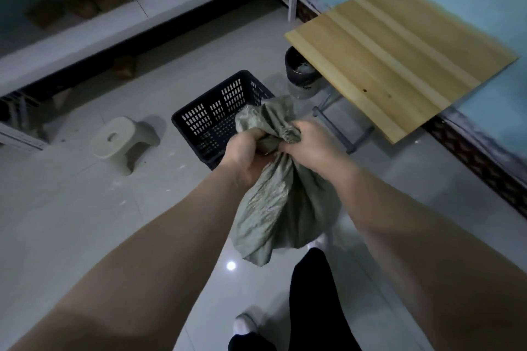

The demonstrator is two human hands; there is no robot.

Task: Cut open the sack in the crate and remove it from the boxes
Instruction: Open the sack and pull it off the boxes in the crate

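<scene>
Sack (273, 202) is hanging limp at frame centre, lifted clear of the black crate (205, 120) just above it in the frame, likely so it comes away from the contents. Left hand (245, 157) and right hand (305, 142) are both fisting around its bunched neck, side by side, gathering loose cloth. Crate interior is looking dark; no boxes showing.

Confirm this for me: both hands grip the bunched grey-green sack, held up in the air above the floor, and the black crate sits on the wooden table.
One detail is wrong. The head view shows the black crate on the tiled floor, beside the wooden table, not on it. The rest holds: the left hand and right hand both grip the bunched grey-green sack, held up above the floor.
</scene>
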